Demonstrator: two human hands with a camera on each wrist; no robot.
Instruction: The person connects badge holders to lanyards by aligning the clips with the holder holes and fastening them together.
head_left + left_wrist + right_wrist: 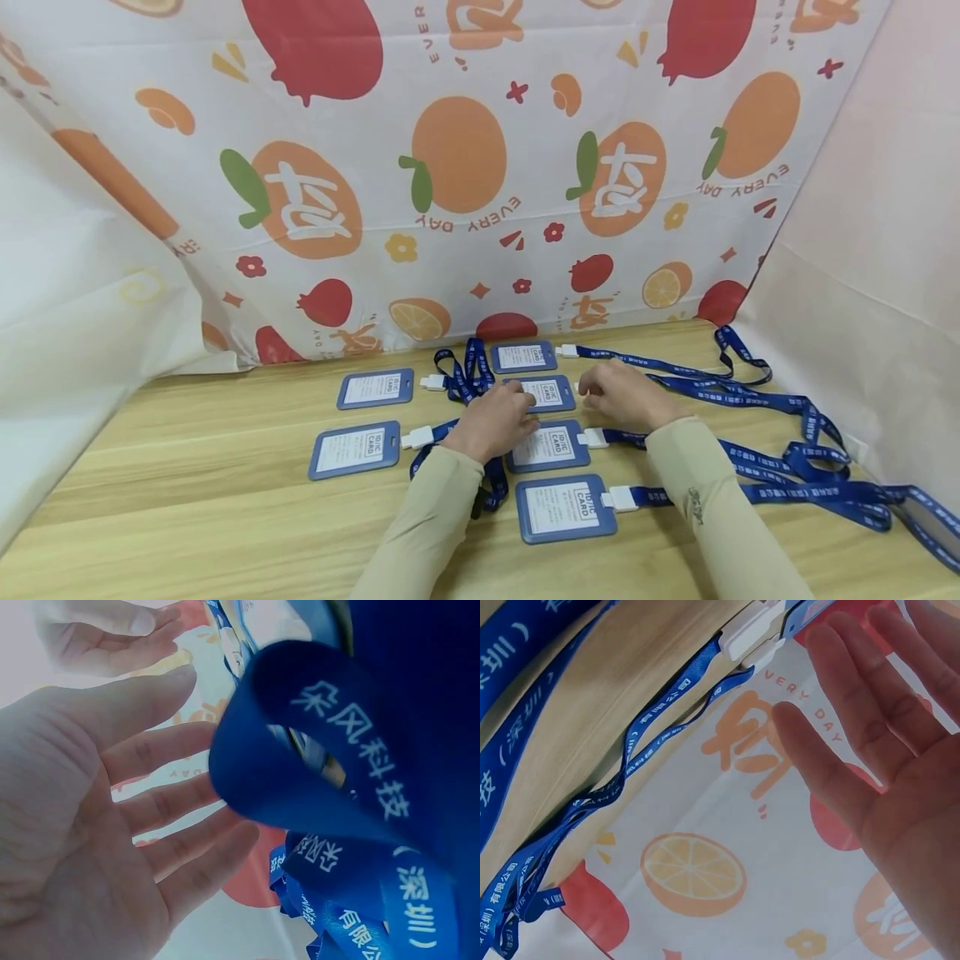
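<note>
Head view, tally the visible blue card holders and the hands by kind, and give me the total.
Blue card holders: 6
Hands, left hand and right hand: 2
Total: 8

Before me I see a white cloth (528, 187) which hangs as a wall, printed with oranges (459, 154), red fruits (705, 37) and small flowers (401, 247). On my left there is a pale, folded cloth (71, 275); on my right, a plain wall (877, 275), slightly pinkish. Under me is a table (187, 492) of light yellow-brown colour, with wood grain. The light is bright.
</note>
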